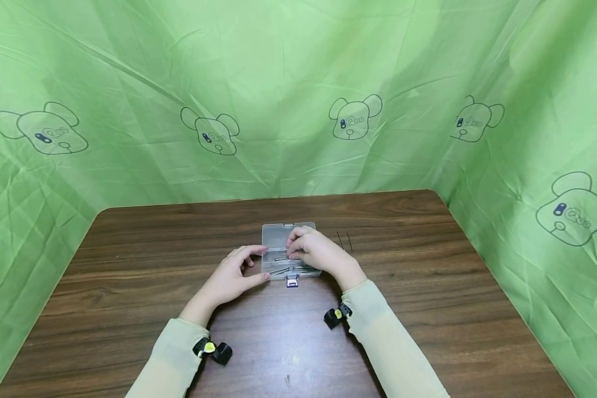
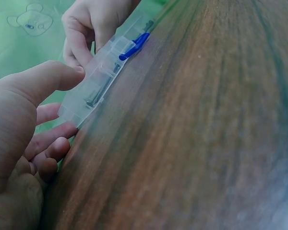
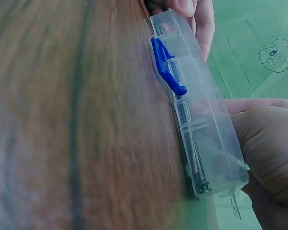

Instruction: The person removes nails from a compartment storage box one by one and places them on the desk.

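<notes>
A brown wooden table (image 1: 428,309) is holding a small clear plastic box (image 1: 284,243) near its middle, lid lying open on the far side. The left hand (image 1: 231,276) is pinching the box's left edge to keep it steady. The right hand (image 1: 313,251) is pinching a thin metal nail (image 1: 281,258) over the box. Two more thin nails (image 1: 344,240) are lying just right.
</notes>
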Demonstrator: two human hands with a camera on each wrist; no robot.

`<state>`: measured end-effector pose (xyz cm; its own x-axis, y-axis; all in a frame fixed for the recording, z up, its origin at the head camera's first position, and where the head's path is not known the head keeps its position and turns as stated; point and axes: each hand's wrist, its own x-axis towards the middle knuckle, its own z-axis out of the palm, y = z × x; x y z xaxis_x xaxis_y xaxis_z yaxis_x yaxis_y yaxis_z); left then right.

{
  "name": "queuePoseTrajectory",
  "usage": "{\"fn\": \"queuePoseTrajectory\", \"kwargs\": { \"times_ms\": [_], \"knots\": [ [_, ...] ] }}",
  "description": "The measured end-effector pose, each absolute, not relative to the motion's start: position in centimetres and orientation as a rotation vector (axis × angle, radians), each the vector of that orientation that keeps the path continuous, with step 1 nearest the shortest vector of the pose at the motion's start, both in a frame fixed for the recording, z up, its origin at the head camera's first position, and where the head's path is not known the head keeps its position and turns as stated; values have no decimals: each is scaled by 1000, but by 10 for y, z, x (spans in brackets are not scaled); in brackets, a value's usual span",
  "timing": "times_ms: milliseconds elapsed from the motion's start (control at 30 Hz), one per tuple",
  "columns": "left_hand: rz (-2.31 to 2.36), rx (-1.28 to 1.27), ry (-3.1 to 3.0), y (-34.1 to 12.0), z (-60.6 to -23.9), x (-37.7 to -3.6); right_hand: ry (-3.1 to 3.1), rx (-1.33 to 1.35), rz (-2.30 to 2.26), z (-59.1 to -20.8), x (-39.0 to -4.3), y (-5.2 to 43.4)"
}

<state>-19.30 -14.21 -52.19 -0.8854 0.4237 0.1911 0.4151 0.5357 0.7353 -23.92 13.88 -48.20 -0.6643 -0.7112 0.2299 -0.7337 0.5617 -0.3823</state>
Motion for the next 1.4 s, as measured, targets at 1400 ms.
{"fn": "queuePoseTrajectory", "kwargs": {
  "times_ms": [1400],
  "knots": [
    [1316, 748, 2740, -142, -523, -193, -2797, 1082, 1010, -453, -231, 148]
  ]
}}
